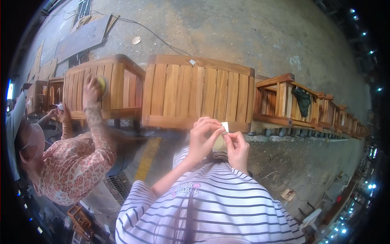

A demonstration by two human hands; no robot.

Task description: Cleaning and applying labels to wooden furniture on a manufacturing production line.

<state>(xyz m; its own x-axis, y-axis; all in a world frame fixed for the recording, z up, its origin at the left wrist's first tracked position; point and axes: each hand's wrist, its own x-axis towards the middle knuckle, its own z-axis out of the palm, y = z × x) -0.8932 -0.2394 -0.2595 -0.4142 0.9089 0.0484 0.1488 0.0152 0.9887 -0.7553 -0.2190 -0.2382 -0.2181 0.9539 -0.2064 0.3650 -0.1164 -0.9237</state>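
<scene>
Both of my hands meet just over the near edge of a slatted wooden bench top [197,91]. Fingers and thumb of my left hand [202,139] pinch a small pale, paper-like piece [224,126]. My right hand [238,150] pinches the same piece from its other side. Below and between the hands shows a round, pale yellow thing [220,143]; the fingers hide part of it, and I cannot tell what it is or whether it is held. A small whitish scrap [192,62] lies on the bench top's far rail.
At my left, a co-worker in a patterned top [77,166] presses a yellow round pad [101,84] on another slatted piece [87,87]. Another person's hands show beyond. To the right, wooden frames [284,99] stand in a row, one with a dark cloth [302,101]. A cable [156,35] crosses the floor.
</scene>
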